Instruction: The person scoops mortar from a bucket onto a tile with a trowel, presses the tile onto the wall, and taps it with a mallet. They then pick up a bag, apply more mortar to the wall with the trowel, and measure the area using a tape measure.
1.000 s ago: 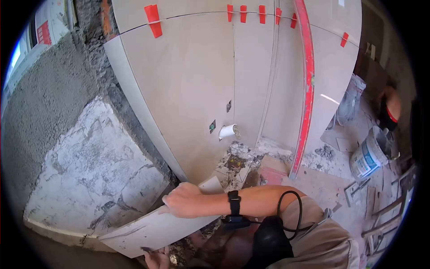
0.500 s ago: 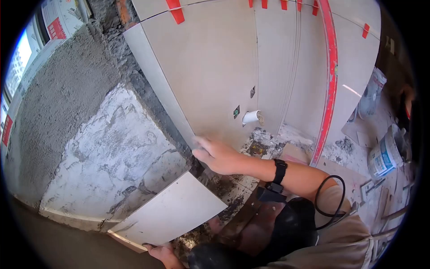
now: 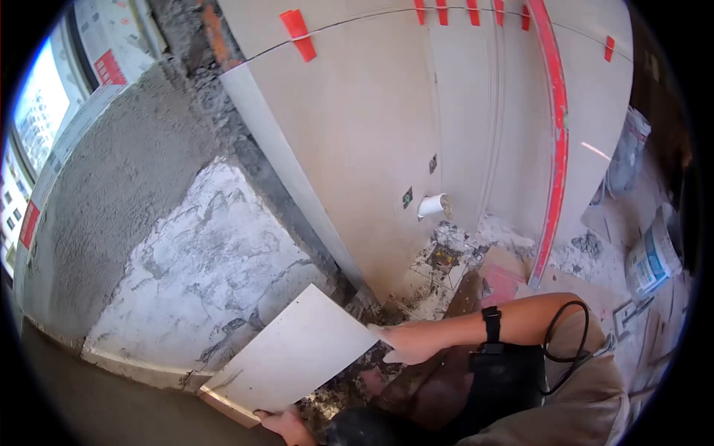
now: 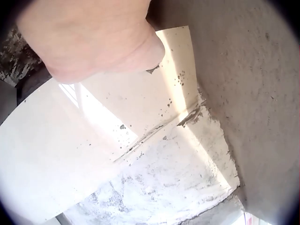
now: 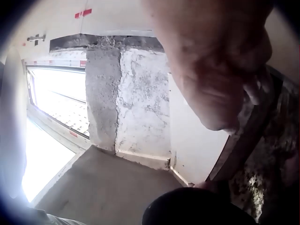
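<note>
A pale rectangular tile (image 3: 294, 353) leans against the low wall, tilted, with a few dark specks on its face. My left hand (image 3: 286, 426) grips its lower edge near the bottom corner, thumb over the face; the fingers behind are hidden. In the left wrist view the left hand (image 4: 98, 42) lies across the tile (image 4: 42, 140). At the tile's right corner, my right hand (image 3: 416, 342) holds the edge between fingers and thumb. The right wrist view has the right hand (image 5: 211, 65) covering part of the tile (image 5: 190, 136).
Behind the tile is a wall with a rough white patch (image 3: 216, 260) and grey plaster (image 3: 141, 149). Large wall tiles (image 3: 357, 141) carry red wedges (image 3: 299, 36) and a white pipe stub (image 3: 433, 206). A red straightedge (image 3: 558, 141) leans there; a bucket (image 3: 653, 260) stands right.
My right hand first gripped the tile's upper edge, let go and rose toward the wall tile, then came down to the tile's right corner. The left hand keeps its hold below.
</note>
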Demonstrator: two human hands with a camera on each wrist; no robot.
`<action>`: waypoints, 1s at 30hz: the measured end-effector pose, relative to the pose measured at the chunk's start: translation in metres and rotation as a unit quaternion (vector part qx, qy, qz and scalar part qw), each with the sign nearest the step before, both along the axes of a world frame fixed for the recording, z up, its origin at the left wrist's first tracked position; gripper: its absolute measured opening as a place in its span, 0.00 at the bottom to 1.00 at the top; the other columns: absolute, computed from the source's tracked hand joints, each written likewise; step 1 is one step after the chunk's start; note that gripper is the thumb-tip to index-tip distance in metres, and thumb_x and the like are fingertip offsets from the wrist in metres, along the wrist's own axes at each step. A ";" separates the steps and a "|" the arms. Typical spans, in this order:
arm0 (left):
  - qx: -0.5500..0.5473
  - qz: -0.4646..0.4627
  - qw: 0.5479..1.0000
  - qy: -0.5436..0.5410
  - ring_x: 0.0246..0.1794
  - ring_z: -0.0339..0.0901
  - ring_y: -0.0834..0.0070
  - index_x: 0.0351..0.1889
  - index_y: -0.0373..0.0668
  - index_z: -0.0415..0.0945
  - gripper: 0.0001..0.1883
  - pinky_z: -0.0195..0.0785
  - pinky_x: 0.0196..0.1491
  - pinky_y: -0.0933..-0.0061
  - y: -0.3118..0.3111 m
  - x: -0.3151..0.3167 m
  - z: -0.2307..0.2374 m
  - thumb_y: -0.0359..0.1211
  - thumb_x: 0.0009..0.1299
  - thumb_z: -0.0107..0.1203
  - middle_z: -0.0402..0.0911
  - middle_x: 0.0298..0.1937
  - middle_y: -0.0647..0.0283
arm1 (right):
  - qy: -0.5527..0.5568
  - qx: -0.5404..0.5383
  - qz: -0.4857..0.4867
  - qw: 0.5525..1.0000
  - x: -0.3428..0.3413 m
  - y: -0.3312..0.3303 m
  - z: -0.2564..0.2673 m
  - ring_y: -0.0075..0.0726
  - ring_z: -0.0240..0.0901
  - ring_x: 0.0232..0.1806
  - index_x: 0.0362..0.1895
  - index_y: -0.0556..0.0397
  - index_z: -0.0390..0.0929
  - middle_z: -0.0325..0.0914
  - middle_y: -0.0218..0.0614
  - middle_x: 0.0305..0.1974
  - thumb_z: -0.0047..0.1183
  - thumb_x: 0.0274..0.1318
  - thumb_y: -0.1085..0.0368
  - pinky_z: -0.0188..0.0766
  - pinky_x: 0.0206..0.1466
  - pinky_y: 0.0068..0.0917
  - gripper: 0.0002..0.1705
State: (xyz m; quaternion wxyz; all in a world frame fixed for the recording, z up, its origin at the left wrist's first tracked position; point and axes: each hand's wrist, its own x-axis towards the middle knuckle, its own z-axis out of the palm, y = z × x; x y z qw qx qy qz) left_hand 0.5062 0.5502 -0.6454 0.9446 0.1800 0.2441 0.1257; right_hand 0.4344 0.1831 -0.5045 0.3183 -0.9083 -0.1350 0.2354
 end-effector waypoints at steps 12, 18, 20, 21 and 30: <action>0.195 -0.068 0.967 -0.147 0.60 0.65 0.63 0.60 0.37 0.63 0.23 0.57 0.63 0.57 -0.007 0.011 0.083 0.42 0.73 0.41 0.69 0.60 0.58 | -0.571 0.033 0.071 0.817 0.053 0.089 0.082 0.48 0.70 0.53 0.51 0.63 0.72 0.72 0.48 0.50 0.56 0.49 0.59 0.65 0.57 0.41 0.26; 0.612 -0.057 0.779 -0.122 0.34 0.73 0.78 0.44 0.33 0.73 0.11 0.67 0.39 0.76 -0.043 0.014 0.110 0.30 0.68 0.50 0.79 0.36 0.62 | -0.640 0.085 0.101 0.757 0.066 0.164 0.116 0.49 0.68 0.54 0.51 0.64 0.71 0.72 0.48 0.50 0.59 0.46 0.56 0.63 0.59 0.40 0.31; 0.642 -0.097 0.743 -0.160 0.32 0.72 0.80 0.42 0.33 0.73 0.10 0.67 0.36 0.77 -0.032 0.017 0.076 0.30 0.68 0.53 0.79 0.35 0.64 | -0.617 0.060 0.095 0.779 0.083 0.162 0.100 0.47 0.70 0.51 0.51 0.63 0.70 0.73 0.46 0.48 0.57 0.48 0.55 0.65 0.57 0.37 0.30; 0.612 -0.107 0.765 -0.171 0.32 0.72 0.81 0.42 0.33 0.73 0.10 0.66 0.37 0.77 -0.037 0.014 0.080 0.31 0.68 0.53 0.78 0.35 0.64 | -0.590 0.045 0.088 0.801 0.092 0.160 0.088 0.46 0.71 0.49 0.52 0.63 0.70 0.73 0.45 0.47 0.56 0.49 0.55 0.66 0.55 0.36 0.29; 0.557 -0.085 0.813 -0.144 0.34 0.71 0.81 0.40 0.33 0.73 0.11 0.65 0.40 0.76 -0.003 0.009 0.085 0.34 0.69 0.54 0.77 0.34 0.65 | -0.201 -0.033 -0.128 0.971 0.085 0.039 0.008 0.54 0.76 0.43 0.55 0.65 0.65 0.76 0.52 0.45 0.50 0.56 0.43 0.71 0.48 0.39 0.37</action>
